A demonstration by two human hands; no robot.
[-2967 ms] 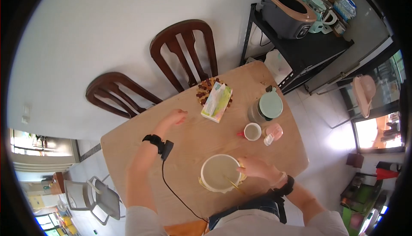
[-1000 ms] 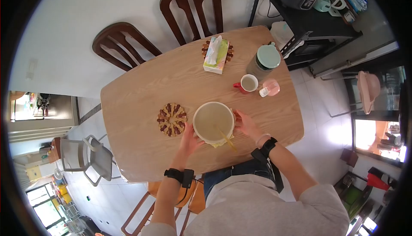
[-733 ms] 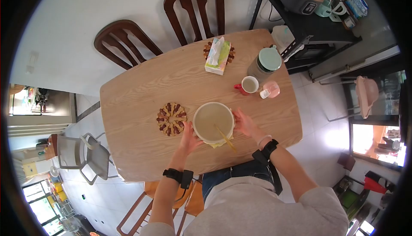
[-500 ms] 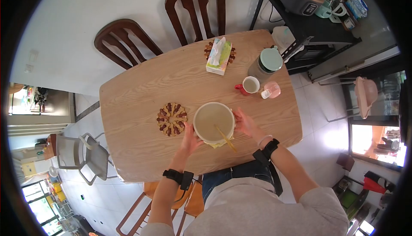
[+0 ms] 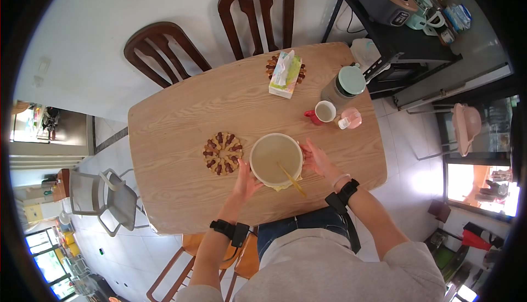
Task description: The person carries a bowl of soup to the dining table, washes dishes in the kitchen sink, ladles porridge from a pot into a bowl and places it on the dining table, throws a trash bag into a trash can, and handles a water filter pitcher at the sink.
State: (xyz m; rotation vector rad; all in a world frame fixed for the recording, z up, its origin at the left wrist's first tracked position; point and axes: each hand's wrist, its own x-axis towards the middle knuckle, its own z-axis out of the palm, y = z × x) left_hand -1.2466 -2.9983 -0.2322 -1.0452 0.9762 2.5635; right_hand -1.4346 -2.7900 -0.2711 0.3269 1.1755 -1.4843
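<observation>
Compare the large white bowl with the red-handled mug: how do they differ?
The white bowl is much wider than the red-handled mug. A yellow utensil leans in the bowl; none shows in the mug. The left hand and right hand are at the bowl's sides, while no hand touches the mug. Both have round, pale rims and open tops.

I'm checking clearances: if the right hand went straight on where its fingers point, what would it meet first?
The right hand would likely meet the side of the white bowl close by its fingers; depth and contact are unclear from above.
</observation>
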